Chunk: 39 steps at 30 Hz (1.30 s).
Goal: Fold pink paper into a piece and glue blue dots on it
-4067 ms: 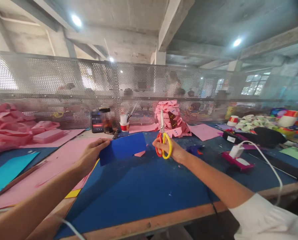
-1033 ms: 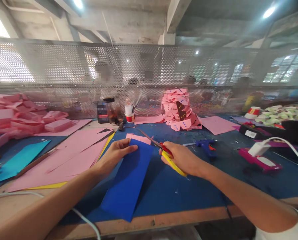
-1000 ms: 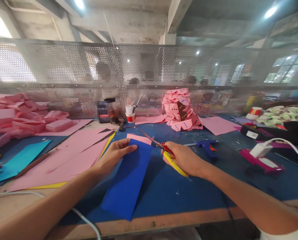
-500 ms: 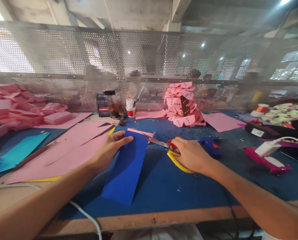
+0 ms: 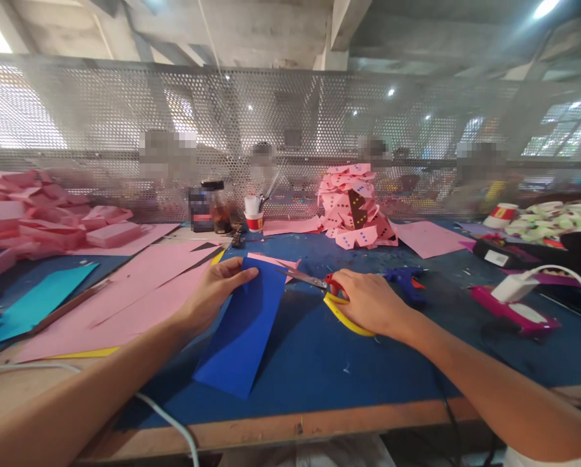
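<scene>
Scissors (image 5: 327, 285) flatter, filled cup (image 5: 254, 222) beyond

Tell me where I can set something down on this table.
Apart from small scraps, the widest bare patch of blue mat lies between the blue card, the right forearm and the table's front edge. A smaller one separates that forearm from the magenta block. Crowded: the left, with pink paper; the back, with a jar, cup and pink pile.

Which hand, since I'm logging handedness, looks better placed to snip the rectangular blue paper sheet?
Probably the right hand: it holds the red-and-yellow-handled metal scissors, tips near the far right corner of the blue sheet. The left hand pinches the far left corner, so seems better for steadying.
</scene>
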### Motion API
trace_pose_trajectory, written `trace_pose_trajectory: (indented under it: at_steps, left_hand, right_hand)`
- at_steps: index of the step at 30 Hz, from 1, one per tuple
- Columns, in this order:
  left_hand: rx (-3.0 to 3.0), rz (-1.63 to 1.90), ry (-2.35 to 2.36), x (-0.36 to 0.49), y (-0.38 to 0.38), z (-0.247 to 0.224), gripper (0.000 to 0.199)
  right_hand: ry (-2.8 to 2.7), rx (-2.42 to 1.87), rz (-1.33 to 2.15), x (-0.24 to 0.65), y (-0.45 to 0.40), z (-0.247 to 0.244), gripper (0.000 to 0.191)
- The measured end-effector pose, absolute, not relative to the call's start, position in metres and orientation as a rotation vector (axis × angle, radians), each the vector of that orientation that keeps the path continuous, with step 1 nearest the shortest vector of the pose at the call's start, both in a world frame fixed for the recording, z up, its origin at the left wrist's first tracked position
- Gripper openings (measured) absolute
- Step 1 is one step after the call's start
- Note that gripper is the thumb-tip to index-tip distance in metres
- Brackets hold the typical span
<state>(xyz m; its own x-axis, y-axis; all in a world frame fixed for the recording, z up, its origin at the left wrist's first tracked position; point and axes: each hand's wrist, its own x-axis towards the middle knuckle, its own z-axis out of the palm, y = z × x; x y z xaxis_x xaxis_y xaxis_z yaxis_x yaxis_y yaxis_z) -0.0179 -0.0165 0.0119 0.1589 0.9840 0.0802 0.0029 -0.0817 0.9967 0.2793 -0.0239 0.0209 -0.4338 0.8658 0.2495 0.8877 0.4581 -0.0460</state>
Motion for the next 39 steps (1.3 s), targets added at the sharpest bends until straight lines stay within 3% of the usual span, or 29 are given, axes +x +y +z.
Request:
trace_pose_trajectory:
  at_steps: [39]
  left_hand:
    - [1.401, 1.115, 1.016, -0.0113, -0.0198, 0.0141, 0.02]
  right_hand:
    - [-2.537, -1.527, -0.11, 0.2743, -0.0271, 0.0174, 0.032]
